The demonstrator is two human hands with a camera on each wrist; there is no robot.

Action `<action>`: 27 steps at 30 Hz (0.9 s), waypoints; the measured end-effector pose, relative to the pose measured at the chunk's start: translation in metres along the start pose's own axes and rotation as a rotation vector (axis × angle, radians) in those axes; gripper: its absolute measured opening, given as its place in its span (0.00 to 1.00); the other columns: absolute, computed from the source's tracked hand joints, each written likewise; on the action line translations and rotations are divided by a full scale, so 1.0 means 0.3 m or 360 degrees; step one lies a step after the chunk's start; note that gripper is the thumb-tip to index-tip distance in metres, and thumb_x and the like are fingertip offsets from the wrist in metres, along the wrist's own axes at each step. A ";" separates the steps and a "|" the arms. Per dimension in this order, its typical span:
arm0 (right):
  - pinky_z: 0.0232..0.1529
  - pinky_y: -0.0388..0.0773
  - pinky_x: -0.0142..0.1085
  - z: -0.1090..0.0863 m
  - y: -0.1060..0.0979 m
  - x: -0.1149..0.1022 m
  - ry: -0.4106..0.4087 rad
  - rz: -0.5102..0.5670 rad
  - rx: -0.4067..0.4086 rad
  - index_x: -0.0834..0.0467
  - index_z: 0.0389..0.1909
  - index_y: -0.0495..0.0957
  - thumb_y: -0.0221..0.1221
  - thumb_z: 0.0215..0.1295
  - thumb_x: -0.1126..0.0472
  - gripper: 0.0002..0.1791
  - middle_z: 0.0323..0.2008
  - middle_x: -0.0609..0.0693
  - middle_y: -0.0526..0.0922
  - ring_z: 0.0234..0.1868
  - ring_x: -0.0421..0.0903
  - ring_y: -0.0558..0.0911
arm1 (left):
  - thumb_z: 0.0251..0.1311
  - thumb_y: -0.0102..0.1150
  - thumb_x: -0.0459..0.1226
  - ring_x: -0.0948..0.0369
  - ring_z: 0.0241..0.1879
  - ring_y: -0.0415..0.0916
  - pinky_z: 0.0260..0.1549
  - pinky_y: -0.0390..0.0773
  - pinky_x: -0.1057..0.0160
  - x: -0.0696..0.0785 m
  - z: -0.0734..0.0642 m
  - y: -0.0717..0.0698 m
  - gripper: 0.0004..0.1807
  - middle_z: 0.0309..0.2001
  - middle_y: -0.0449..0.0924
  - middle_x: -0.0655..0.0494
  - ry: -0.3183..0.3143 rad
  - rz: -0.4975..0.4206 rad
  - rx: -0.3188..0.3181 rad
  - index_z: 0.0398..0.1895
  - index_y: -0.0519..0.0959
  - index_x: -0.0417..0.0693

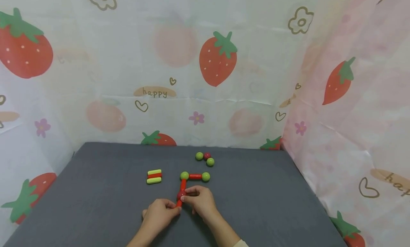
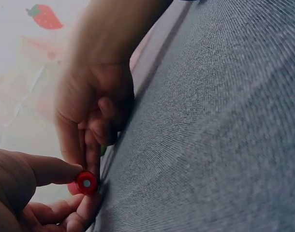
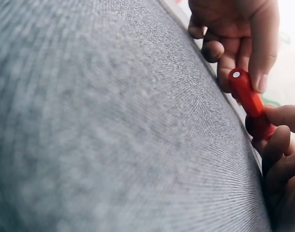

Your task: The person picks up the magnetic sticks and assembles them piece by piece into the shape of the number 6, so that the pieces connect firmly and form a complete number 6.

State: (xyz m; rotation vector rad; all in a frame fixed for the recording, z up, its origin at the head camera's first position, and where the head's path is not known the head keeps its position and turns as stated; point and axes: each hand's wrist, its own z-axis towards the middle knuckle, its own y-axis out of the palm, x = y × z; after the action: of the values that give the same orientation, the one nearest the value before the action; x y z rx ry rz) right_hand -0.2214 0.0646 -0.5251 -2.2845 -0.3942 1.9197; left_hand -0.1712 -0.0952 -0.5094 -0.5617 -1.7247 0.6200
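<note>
In the head view my left hand [image 1: 160, 213] pinches a short red rod [image 1: 179, 203], whose end with a pale round centre faces the left wrist camera. My right hand [image 1: 202, 204] holds the red ball [image 1: 181, 195] at the rod's far end between thumb and fingers. From that ball a second red rod [image 1: 183, 184] runs up to a green ball [image 1: 184, 175]. A third red rod [image 1: 195, 176] links it to another green ball [image 1: 206, 176] on the right. In the right wrist view, left fingers grip the near red rod [image 3: 247, 92] close over the dark cloth.
Two yellow-green rods [image 1: 154, 180] with a red rod [image 1: 154, 175] between them lie at the left. Behind the joined pieces sit two green balls [image 1: 210, 162] and a dark red ball [image 1: 207, 156]. A printed curtain [image 1: 250, 97] borders the grey table [image 1: 272, 204].
</note>
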 end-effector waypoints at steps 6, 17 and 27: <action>0.10 0.66 0.31 -0.002 -0.004 -0.004 -0.0057 0.0012 -0.0007 0.55 0.37 0.85 0.75 0.48 0.57 0.15 0.31 0.47 0.86 0.10 0.40 0.67 | 0.49 0.70 0.50 0.63 0.25 0.73 0.39 0.56 0.45 -0.001 0.007 0.016 0.09 0.22 0.81 0.66 0.0050 -0.0016 0.0088 0.19 0.84 0.60; 0.11 0.68 0.32 0.000 -0.014 -0.007 -0.0091 -0.0085 -0.0084 0.52 0.40 0.84 0.72 0.53 0.55 0.14 0.34 0.46 0.87 0.10 0.41 0.71 | 0.48 0.71 0.51 0.64 0.25 0.73 0.38 0.56 0.48 -0.004 0.009 0.018 0.09 0.20 0.81 0.68 0.0055 -0.0034 0.0140 0.18 0.85 0.62; 0.18 0.74 0.38 0.062 -0.166 -0.081 -0.0349 -0.0351 -0.0172 0.51 0.45 0.84 0.67 0.60 0.55 0.13 0.41 0.47 0.85 0.14 0.42 0.73 | 0.48 0.72 0.52 0.65 0.25 0.72 0.37 0.55 0.50 -0.012 0.002 0.020 0.10 0.19 0.80 0.69 0.0029 -0.0025 0.0154 0.19 0.85 0.61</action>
State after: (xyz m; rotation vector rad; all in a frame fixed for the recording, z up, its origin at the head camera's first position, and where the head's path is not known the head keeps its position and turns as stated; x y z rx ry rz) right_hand -0.2491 0.1042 -0.4923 -1.9945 -0.7589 2.0829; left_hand -0.1708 -0.0932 -0.5161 -0.4840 -1.6707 0.6815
